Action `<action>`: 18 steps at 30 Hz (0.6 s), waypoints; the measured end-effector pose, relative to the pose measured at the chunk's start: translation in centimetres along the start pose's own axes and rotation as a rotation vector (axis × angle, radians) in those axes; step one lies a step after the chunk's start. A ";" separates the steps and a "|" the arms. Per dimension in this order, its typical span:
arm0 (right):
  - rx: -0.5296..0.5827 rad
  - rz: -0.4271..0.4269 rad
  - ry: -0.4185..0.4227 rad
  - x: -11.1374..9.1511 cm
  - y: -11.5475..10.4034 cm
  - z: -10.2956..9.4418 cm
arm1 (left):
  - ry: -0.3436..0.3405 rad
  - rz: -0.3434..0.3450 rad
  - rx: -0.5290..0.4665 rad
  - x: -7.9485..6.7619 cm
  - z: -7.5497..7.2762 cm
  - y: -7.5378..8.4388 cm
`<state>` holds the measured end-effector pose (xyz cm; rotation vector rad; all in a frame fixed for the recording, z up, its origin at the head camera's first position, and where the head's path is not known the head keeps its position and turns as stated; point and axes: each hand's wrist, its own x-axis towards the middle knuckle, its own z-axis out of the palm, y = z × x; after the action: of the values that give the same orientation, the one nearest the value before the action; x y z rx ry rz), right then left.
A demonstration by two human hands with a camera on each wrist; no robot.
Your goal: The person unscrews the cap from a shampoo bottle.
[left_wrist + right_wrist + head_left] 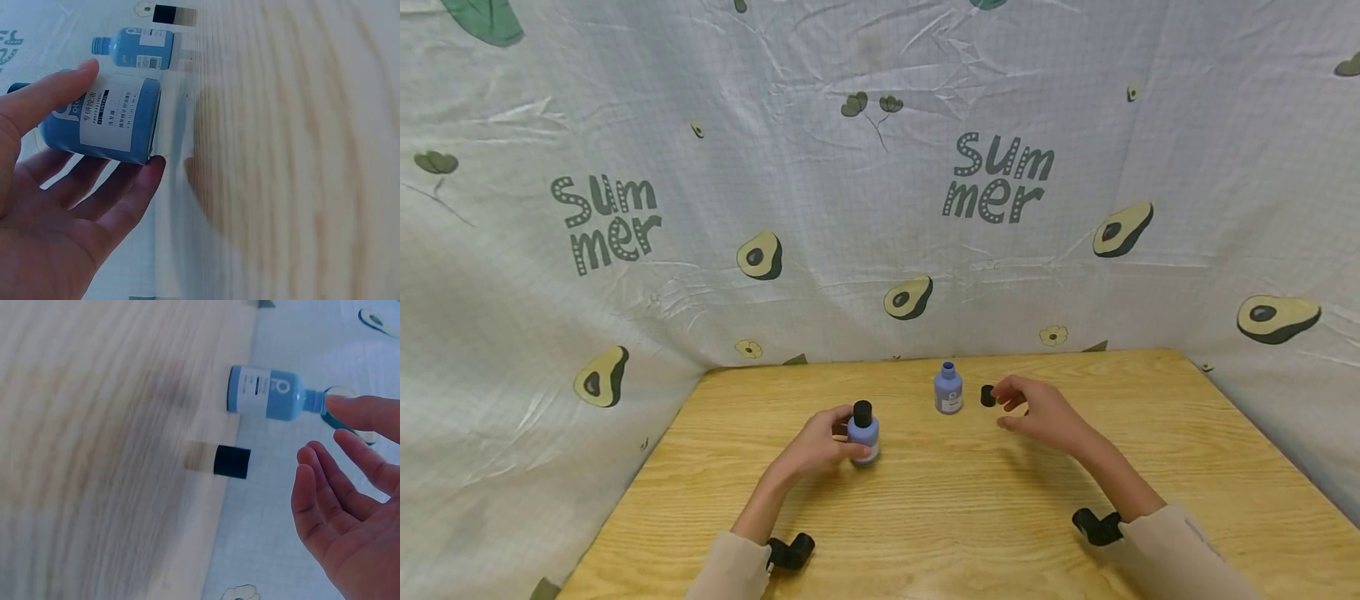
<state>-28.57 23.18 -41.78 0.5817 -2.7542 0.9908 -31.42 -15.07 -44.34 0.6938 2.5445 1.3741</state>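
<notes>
We see the left hand (815, 442) gripping a blue capped bottle (863, 429), its thumb bent across the front and its fingers behind and under the body. That grip is narrowed around the bottle. In the left wrist view, the base seems clear of the desk (940, 517); the bottle is about upright, topped by a black lid (862, 414). On its white label (109, 112) we can read the words "OIL CONTROL".

Farther back, to the right, we find a matching uncapped bottle (948, 393) upright on the desk, its threaded neck bare. Just to the right of it a loose cap (987, 395), black and cylindrical, rests on the wood. The two do not touch.

The right hand (1043, 414) is beside that cap, palm turned inward, fingers loosely bent. Its grip is fairly wide, thumb and fingers parted, with nothing held between them. From above, the fingertips look right next to the cap; the right wrist view shows a gap between them.

Both forearms wear pale sleeves (1183, 554), and we notice a black device (792, 552) at each wrist. Behind the desk we have a whitish cloth (850, 208) printed with avocados, flowers and "summer".
</notes>
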 end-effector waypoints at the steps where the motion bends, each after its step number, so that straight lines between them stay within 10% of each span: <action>1: 0.002 -0.004 -0.005 -0.2 -0.2 0.1 | 0.006 0.000 0.001 0.0 0.0 0.1; 18: 0.148 -0.044 -0.082 -0.8 -3.5 0.9 | -0.063 0.067 0.011 0.1 2.5 2.6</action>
<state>-26.37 20.37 -40.66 0.7164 -2.7410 1.1938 -29.74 -11.92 -43.60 0.8178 2.5034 1.3375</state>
